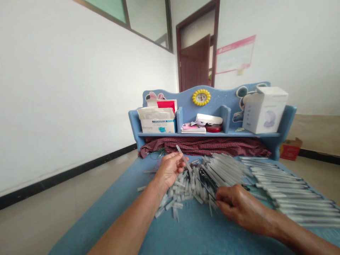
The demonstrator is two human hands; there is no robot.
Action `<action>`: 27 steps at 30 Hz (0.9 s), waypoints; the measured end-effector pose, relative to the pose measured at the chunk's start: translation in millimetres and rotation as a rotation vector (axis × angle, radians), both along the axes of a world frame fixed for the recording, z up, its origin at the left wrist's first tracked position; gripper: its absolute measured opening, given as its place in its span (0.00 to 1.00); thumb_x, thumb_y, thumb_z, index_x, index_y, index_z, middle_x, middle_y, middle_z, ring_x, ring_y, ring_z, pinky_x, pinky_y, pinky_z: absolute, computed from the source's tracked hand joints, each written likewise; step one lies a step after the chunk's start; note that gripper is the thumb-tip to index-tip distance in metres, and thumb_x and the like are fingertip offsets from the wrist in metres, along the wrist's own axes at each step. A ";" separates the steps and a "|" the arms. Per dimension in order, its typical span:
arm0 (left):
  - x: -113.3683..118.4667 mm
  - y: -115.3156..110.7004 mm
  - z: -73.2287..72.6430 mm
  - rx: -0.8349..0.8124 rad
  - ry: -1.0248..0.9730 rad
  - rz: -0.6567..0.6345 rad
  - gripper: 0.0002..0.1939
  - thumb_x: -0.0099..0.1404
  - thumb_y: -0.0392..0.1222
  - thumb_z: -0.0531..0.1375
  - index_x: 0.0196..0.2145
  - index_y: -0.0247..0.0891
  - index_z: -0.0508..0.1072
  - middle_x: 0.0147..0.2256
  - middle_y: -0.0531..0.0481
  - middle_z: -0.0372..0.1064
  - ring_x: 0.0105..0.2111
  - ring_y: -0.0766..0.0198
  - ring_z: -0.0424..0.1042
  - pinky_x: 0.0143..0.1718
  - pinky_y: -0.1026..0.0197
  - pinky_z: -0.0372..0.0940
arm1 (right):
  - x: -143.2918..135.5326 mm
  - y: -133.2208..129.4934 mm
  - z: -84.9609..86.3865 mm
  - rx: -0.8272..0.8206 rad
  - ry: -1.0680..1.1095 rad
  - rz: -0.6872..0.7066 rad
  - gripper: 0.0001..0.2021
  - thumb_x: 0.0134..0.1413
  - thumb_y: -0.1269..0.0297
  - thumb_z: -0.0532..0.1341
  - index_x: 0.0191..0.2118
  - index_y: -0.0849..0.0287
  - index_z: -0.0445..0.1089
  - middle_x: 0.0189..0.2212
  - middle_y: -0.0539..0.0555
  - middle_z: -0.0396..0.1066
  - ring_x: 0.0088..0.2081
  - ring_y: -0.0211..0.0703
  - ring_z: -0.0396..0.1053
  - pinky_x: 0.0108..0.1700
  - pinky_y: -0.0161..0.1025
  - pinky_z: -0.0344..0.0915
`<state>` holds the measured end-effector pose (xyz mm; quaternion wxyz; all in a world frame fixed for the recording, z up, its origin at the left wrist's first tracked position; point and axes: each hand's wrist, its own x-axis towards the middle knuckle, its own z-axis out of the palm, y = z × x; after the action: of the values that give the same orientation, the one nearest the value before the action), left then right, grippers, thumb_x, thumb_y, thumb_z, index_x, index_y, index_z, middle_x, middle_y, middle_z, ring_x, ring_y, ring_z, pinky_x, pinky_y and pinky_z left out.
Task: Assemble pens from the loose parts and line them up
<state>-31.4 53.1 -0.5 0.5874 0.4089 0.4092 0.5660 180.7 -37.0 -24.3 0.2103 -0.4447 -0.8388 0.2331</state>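
My left hand (171,168) pinches a frosted, translucent pen barrel (183,157), tilted with its lower end pointing toward my right hand. Closed around one end of a thin dark pen refill (204,184), my right hand (235,204) keeps it slanted up toward that lower end. Whether the refill's tip is inside the barrel I cannot tell. Below and between the hands lies a loose pile of short translucent pen caps (178,191). Beyond my right hand a stack of empty-looking pen barrels (225,168) rests beside several dark refills (208,177).
A row of pens (287,191) lies along the right of the blue table (106,216). At its back stands a blue shelf (159,135) with a mask box (159,125), a white box (265,109) and a yellow flower clock (201,97). Checked cloth (207,146) lies under the shelf.
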 end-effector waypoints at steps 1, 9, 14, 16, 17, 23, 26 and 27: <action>0.2 -0.2 -0.2 0.001 -0.004 0.001 0.03 0.59 0.32 0.58 0.27 0.32 0.67 0.24 0.46 0.72 0.16 0.74 0.64 0.13 0.75 0.52 | 0.2 0.4 -0.7 0.002 -0.007 -0.002 0.10 0.52 0.71 0.50 0.22 0.60 0.59 0.17 0.44 0.53 0.20 0.31 0.53 0.23 0.30 0.46; 6.2 -3.4 -3.1 0.005 0.010 -0.020 0.03 0.58 0.31 0.60 0.28 0.31 0.67 0.24 0.47 0.72 0.16 0.74 0.65 0.13 0.74 0.56 | -0.2 2.3 -2.9 0.015 -0.048 -0.038 0.10 0.52 0.70 0.50 0.22 0.60 0.60 0.17 0.44 0.53 0.20 0.31 0.53 0.23 0.31 0.45; 12.3 -7.0 -6.3 0.000 0.022 -0.048 0.03 0.58 0.31 0.60 0.28 0.31 0.68 0.24 0.47 0.72 0.17 0.74 0.66 0.14 0.74 0.57 | -0.1 3.9 -6.1 0.035 -0.033 -0.051 0.10 0.51 0.71 0.51 0.22 0.61 0.62 0.17 0.45 0.55 0.21 0.32 0.54 0.23 0.30 0.45; 13.0 -7.2 -7.4 0.003 0.023 -0.048 0.03 0.57 0.31 0.61 0.28 0.31 0.69 0.24 0.47 0.72 0.17 0.73 0.66 0.15 0.73 0.58 | -0.4 4.7 -7.1 0.042 -0.026 -0.072 0.10 0.51 0.71 0.51 0.22 0.62 0.63 0.17 0.45 0.56 0.21 0.32 0.55 0.23 0.30 0.46; 13.0 -7.2 -7.7 0.006 0.024 -0.044 0.03 0.57 0.31 0.61 0.27 0.31 0.69 0.25 0.48 0.72 0.18 0.73 0.67 0.15 0.73 0.58 | -0.7 4.9 -7.3 0.048 -0.021 -0.086 0.10 0.51 0.71 0.51 0.22 0.62 0.64 0.17 0.46 0.57 0.21 0.32 0.55 0.23 0.31 0.46; 15.7 -8.7 -8.9 -0.005 0.037 -0.032 0.03 0.56 0.30 0.61 0.27 0.31 0.69 0.25 0.48 0.72 0.18 0.73 0.68 0.15 0.73 0.59 | -2.3 4.4 -3.8 0.060 0.011 -0.141 0.11 0.52 0.70 0.51 0.23 0.62 0.66 0.17 0.46 0.59 0.20 0.32 0.57 0.23 0.31 0.47; 20.9 -13.0 -10.1 -0.034 0.043 -0.072 0.02 0.57 0.29 0.59 0.27 0.30 0.69 0.25 0.47 0.72 0.18 0.72 0.68 0.15 0.73 0.60 | -1.7 4.5 -3.9 0.095 0.022 -0.176 0.12 0.53 0.68 0.51 0.22 0.61 0.66 0.16 0.46 0.57 0.20 0.33 0.56 0.23 0.32 0.46; 22.9 -14.8 -10.5 -0.045 0.042 -0.090 0.02 0.57 0.28 0.59 0.27 0.30 0.69 0.25 0.47 0.72 0.18 0.72 0.69 0.14 0.73 0.60 | -1.4 4.9 -4.5 0.113 0.027 -0.188 0.12 0.54 0.67 0.51 0.23 0.61 0.66 0.16 0.46 0.57 0.19 0.33 0.56 0.23 0.32 0.46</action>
<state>-8.4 38.3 -11.0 0.6125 0.4252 0.4155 0.5210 179.3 -32.1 -28.8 0.2672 -0.5057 -0.8023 0.1706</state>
